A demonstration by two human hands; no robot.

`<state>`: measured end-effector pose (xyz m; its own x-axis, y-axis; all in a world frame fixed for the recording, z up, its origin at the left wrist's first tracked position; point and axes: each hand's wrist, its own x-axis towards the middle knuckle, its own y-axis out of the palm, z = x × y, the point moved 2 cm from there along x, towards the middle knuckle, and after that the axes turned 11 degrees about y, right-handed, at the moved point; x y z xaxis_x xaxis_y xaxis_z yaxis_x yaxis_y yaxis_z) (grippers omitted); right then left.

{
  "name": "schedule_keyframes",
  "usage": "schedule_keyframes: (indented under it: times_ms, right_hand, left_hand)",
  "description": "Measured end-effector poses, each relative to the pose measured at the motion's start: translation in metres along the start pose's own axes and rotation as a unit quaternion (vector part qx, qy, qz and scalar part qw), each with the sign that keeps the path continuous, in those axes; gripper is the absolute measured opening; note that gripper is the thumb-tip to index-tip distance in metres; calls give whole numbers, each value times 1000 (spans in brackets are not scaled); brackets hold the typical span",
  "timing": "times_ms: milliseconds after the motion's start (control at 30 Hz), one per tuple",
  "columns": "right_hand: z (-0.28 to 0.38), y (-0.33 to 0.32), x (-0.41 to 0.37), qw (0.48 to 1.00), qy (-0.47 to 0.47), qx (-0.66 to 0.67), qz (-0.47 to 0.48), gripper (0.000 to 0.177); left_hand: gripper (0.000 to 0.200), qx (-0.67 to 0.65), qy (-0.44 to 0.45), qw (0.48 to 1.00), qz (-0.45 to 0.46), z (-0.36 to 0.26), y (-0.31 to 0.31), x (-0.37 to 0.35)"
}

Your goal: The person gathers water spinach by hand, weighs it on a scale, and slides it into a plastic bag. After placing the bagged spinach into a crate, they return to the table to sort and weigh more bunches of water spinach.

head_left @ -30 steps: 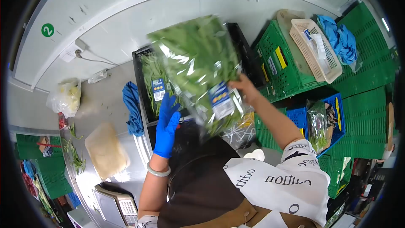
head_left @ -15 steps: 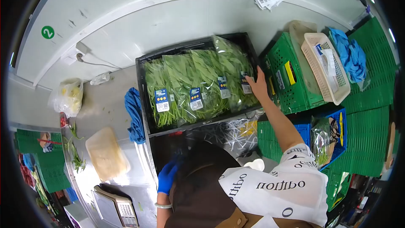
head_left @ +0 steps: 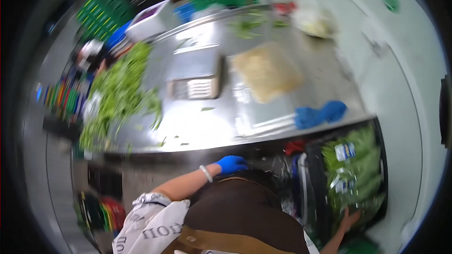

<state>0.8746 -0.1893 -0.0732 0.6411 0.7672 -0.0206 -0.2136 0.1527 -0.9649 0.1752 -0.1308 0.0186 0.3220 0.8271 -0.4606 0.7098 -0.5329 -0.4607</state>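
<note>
My left hand (head_left: 231,164), in a blue glove, is held at my waist in front of the brown apron (head_left: 235,197). Its fingers look loosely stretched, somewhat smeared, with nothing visible in them. My bare right hand (head_left: 348,218) rests with spread fingers on the bagged leafy greens (head_left: 362,169) at the lower right. Those clear bags with blue-and-white labels (head_left: 344,151) lie in a black crate (head_left: 383,178). A bunched blue cloth (head_left: 321,115) lies on the steel table (head_left: 197,129) beside the crate.
On the table are a scale (head_left: 195,75), a tan board (head_left: 267,71), a heap of loose greens (head_left: 122,89) and a whitish plastic bag (head_left: 314,21). A white box (head_left: 150,21) and green crates (head_left: 106,11) stand beyond. Another person (head_left: 92,54) is at the far left.
My view has swung left, so the table and scale are now central and the black crate has shifted to the lower right. My right hand stays at the bagged greens; my left stays near my waist.
</note>
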Motion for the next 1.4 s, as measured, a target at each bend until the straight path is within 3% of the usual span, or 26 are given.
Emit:
schedule_keyframes:
  times_ms: [67, 133, 200, 233, 267, 300, 333, 367, 400, 433, 500, 567, 600, 667, 733, 900, 1000, 1100, 1133, 1167, 1200, 1300, 1400]
  right_hand:
    - [-34, 14, 33, 983, 39, 81, -162, 66]
    - [103, -52, -16, 958, 96, 125, -240, 51]
    - [200, -43, -38, 961, -13, 252, -116, 37]
    - [234, -9, -41, 943, -174, 280, -35, 28]
    - [317, -10, -89, 910, -133, 373, 121, 24]
    - [392, -20, -139, 836, -120, 446, 295, 21]
    - [434, -6, -172, 830, -213, 381, 347, 21]
    - [475, 6, -212, 783, -261, 360, 435, 21]
    - [511, 15, -253, 753, -251, 325, 515, 21]
    - [546, 23, -290, 734, -364, 261, 512, 25]
    - [596, 80, -360, 677, -357, 216, 606, 34]
    - [653, 110, -435, 656, -318, 164, 664, 36]
    - [683, 129, -471, 653, -328, 185, 657, 43]
    - [737, 178, -536, 709, -313, 203, 598, 52]
    - [787, 212, -591, 799, -329, 166, 475, 60]
    - [871, 258, -698, 884, -313, 22, 347, 63]
    - [896, 246, -730, 887, -355, -72, 284, 59]
    - [892, 276, -731, 879, -432, -68, 191, 42]
    - [887, 289, -722, 886, -323, 27, 332, 37]
    - [883, 302, -711, 855, -203, 122, 462, 32]
    - [890, 310, -709, 788, -74, 208, 575, 28]
    - [921, 228, -721, 763, -9, 298, 574, 18]
    - [964, 154, -757, 703, -143, 437, 543, 16]
  left_hand:
    - [39, 9, -35, 998, -46, 23, -8, -28]
    - [42, -64, -104, 989, -87, 52, -13, -64]
    - [42, -57, -134, 983, -112, 96, -9, -97]
    - [41, -55, -139, 981, -122, 110, -11, -114]
    - [41, -53, -144, 979, -135, 122, -10, -131]
    - [40, -51, -149, 976, -150, 134, -14, -145]
    - [41, -83, -143, 972, -164, 140, -24, -159]
    - [41, -116, -137, 968, -177, 146, -31, -173]
    - [41, -151, -131, 962, -187, 157, -37, -187]
    - [42, -113, -128, 966, -196, 174, -44, -200]
    - [42, -148, -140, 936, -288, 223, -51, -223]
    - [41, -124, -154, 913, -356, 275, -65, -244]
    - [41, -160, -123, 901, -385, 301, -72, -256]
    - [38, -227, -129, 889, -377, 329, -107, -285]
    - [32, -124, -151, 892, -408, 365, -135, -309]
    - [26, -381, -112, 744, -538, 418, -215, -363]
    - [24, -407, -93, 735, -534, 446, -245, -379]
    - [25, -421, -82, 741, -517, 465, -256, -382]
    - [26, -424, -73, 740, -517, 473, -257, -381]
    - [27, -460, -66, 725, -508, 482, -253, -376]
    - [26, -458, -50, 734, -499, 479, -257, -378]
    - [24, -567, 2, 681, -462, 481, -256, -359]
    - [28, -574, 51, 676, -459, 455, -289, -354]
